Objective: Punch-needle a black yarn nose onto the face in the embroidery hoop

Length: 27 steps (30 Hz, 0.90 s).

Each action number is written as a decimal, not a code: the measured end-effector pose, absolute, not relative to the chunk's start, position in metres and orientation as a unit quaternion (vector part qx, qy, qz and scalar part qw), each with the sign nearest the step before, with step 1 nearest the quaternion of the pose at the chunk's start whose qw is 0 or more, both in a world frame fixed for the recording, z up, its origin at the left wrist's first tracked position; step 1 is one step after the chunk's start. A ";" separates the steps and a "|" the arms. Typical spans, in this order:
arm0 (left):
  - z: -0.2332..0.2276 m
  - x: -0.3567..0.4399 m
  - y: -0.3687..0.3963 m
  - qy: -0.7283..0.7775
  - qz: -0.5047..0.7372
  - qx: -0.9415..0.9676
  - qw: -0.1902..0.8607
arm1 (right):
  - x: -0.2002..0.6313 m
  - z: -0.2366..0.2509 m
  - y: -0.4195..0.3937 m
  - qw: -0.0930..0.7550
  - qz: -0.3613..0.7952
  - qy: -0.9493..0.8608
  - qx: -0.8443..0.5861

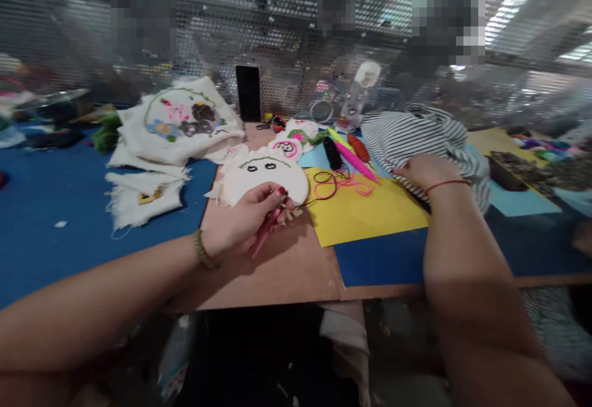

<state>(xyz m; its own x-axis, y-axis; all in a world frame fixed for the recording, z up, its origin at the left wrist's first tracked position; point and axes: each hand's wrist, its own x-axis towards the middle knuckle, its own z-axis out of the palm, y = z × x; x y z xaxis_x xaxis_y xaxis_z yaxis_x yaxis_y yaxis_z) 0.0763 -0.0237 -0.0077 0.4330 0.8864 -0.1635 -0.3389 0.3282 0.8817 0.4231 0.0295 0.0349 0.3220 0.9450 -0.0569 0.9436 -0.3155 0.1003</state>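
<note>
My left hand (252, 216) is closed around a slim pink punch needle (263, 237), its dark tip pointing up and away from me. Just beyond that hand lies a white embroidery piece (259, 179) with two black-outlined eyes, a green stitched arc and a pink round ear. Black thread (326, 186) loops from near the hand across a yellow sheet (370, 213) toward a black thread bundle (332, 153). At the right, my right hand (425, 171) grips the edge of a black-and-white striped cloth (407, 139); most of its fingers are hidden.
Pink (355, 160) and orange thread bundles (359, 148) lie beyond the sheet. A phone (248, 94) stands upright before a perforated metal screen (287, 37). An embroidered white cloth (208, 89) sits at left. A clear bottle (355, 102) and dark tray (513, 169) stand right.
</note>
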 end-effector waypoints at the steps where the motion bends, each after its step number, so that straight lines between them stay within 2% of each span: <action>1: -0.007 0.078 -0.024 0.332 0.419 0.403 0.743 | 0.411 0.034 0.029 0.032 0.012 0.595 0.803; 3: -0.005 0.081 -0.024 0.316 0.448 0.390 0.740 | 0.375 0.028 0.023 -0.032 -0.030 0.667 0.744; 5: -0.003 0.084 -0.024 0.303 0.480 0.378 0.731 | 0.332 0.016 0.009 -0.153 -0.248 0.746 0.599; 7: -0.001 0.086 -0.024 0.287 0.511 0.368 0.722 | 0.291 0.001 -0.008 -0.190 -0.374 0.782 0.460; 11: -0.002 0.089 -0.026 0.261 0.548 0.359 0.709 | 0.245 -0.025 -0.030 -0.243 -0.420 0.781 0.392; 13: -0.004 0.090 -0.026 0.263 0.555 0.352 0.706 | 0.238 -0.031 -0.031 -0.250 -0.445 0.761 0.401; 19: -0.010 0.086 -0.020 0.304 0.569 0.338 0.685 | 0.248 -0.023 -0.029 -0.194 -0.595 0.671 0.398; 27: -0.011 0.081 -0.012 0.280 0.571 0.272 0.722 | 0.285 0.000 -0.020 -0.203 -0.578 0.687 0.391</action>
<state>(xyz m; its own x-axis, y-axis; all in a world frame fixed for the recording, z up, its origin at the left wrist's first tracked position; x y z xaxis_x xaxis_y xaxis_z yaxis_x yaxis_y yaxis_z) 0.0812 -0.0121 -0.0111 0.1901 0.9773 -0.0934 -0.6724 0.1989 0.7130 0.2850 -0.0198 0.0004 -0.6113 0.7721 -0.1739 0.3026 0.0250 -0.9528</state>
